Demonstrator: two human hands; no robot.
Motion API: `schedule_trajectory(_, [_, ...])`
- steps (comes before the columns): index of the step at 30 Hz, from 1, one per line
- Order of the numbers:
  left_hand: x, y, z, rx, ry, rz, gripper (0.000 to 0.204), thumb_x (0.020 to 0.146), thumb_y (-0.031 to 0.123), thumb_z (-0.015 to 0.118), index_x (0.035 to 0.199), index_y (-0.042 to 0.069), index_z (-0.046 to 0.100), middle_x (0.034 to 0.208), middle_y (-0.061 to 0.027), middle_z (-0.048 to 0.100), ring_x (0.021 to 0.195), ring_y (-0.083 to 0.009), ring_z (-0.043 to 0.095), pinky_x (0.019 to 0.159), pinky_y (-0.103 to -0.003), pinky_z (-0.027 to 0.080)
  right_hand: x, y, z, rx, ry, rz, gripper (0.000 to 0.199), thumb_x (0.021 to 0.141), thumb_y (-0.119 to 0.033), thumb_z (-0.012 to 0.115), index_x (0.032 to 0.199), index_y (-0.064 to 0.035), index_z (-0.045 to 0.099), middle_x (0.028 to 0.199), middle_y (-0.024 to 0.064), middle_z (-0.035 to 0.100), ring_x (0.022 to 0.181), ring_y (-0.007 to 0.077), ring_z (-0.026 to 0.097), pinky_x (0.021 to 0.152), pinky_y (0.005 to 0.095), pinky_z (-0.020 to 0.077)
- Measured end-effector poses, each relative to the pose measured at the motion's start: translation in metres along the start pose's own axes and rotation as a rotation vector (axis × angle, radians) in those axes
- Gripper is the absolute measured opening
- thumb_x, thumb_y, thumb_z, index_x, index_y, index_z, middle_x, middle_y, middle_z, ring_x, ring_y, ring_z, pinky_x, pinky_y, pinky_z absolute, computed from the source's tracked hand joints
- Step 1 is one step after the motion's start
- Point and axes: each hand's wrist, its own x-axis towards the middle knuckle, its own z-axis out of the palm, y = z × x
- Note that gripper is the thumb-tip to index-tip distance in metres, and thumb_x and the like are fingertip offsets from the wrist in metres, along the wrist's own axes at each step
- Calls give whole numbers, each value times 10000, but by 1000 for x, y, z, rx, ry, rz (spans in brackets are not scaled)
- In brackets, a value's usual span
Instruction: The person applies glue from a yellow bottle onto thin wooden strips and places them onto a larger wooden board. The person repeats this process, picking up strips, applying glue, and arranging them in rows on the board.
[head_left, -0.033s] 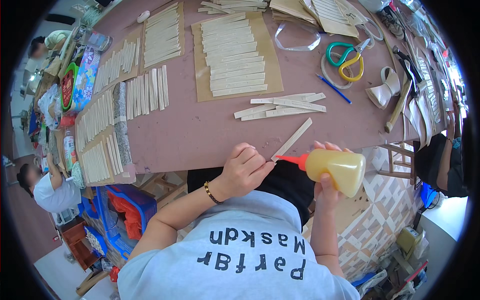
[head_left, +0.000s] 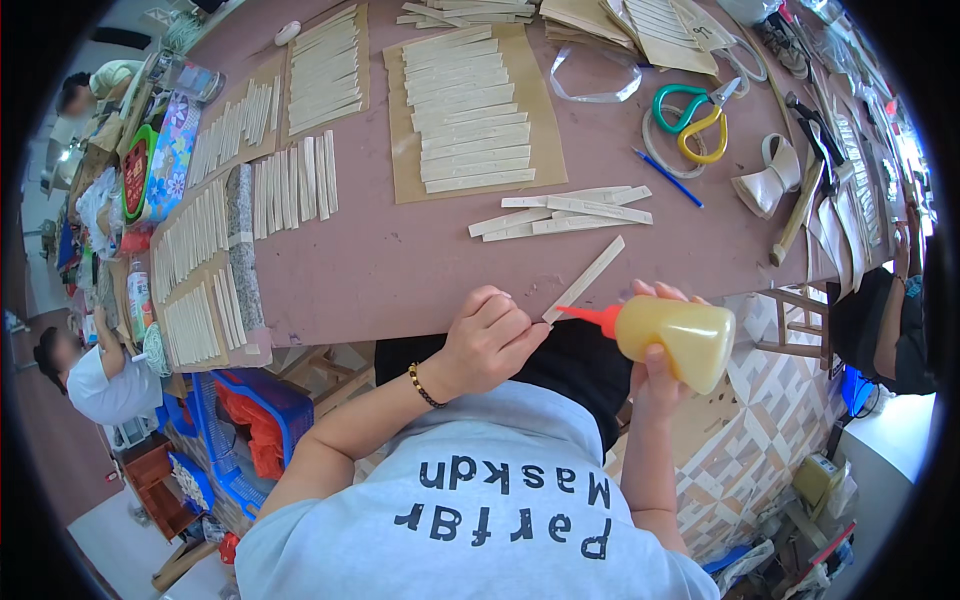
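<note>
1. Table (head_left: pixel 400 265): matte, dusty mauve-brown top, scuffed near its front edge.
2. Squeeze bottle (head_left: pixel 677 343): rounded, smooth translucent plastic, pale yellow contents, long tapering red nozzle. Gripped in the right hand (head_left: pixel 665 345), fingers wrapped about the body. Bottle lies nearly level, nozzle aimed left.
3. Single narrow strip (head_left: pixel 588 275): flat, straight, cream, wood-like; set slantwise at the table's front edge. Thumb and forefinger of the left hand (head_left: pixel 500 340) closed on its near end, the other fingers curled in.
4. Nozzle tip: at the strip, just beside the left fingertips; whether touching or slightly above cannot be told.
5. Change from the earlier frame: bottle shifted slightly rightward, nozzle tip a little farther up the strip from the left fingers. Left hand and strip unmoved.
6. Loose pile of matching cream strips (head_left: pixel 560 212): crossed and overlapping, just beyond the single strip.
7. Brown paperboard sheet (head_left: pixel 550 170): flat, matte, bearing a stepped column of cream strips (head_left: pixel 470 120).
8. Scissors with one green and one yellow looped handle (head_left: pixel 716 100): metal blades, beside a slim blue pencil-shaped rod (head_left: pixel 668 178).
</note>
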Motion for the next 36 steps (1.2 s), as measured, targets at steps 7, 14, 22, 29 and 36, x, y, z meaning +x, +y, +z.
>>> schedule_trajectory(7, [-1,1,1,21,0,-3,128,712,60,772,816,75,699,714,3,476,696,-184,496,784,-358,445,5,-4,-3,-38,2,-7,720,850,-253,788,1394,-55,360,1312,229,548,1227,434,563,1000,503,499])
schedule_trajectory(14, [0,1,2,40,-20,-4,144,699,62,783,810,81,694,722,2,481,703,-183,505,783,-354,444,19,1,-11,-94,121,-66,688,881,-238,747,1407,-37,353,1326,261,522,1233,454,549,979,558,515])
schedule_trajectory(22, [2,2,2,43,-18,-12,157,690,57,789,802,74,681,729,-3,480,711,-194,509,776,-359,442,24,5,-15,-80,87,-139,619,909,-204,713,1397,-38,370,1329,258,515,1237,457,543,967,572,524])
schedule_trajectory(29, [3,3,2,33,-14,-16,182,678,59,793,817,76,678,735,-3,485,719,-193,515,772,-361,445,54,6,-25,-109,232,-176,549,944,-233,668,1376,-4,418,1356,244,516,1248,457,534,1015,514,511])
schedule_trajectory(36, [7,6,-24,16,68,-20,193,691,53,795,841,85,679,743,5,490,717,-182,521,804,-354,462,75,13,-55,477,339,21,685,965,-344,631,1409,87,336,1421,237,461,1316,407,487,1031,484,521])
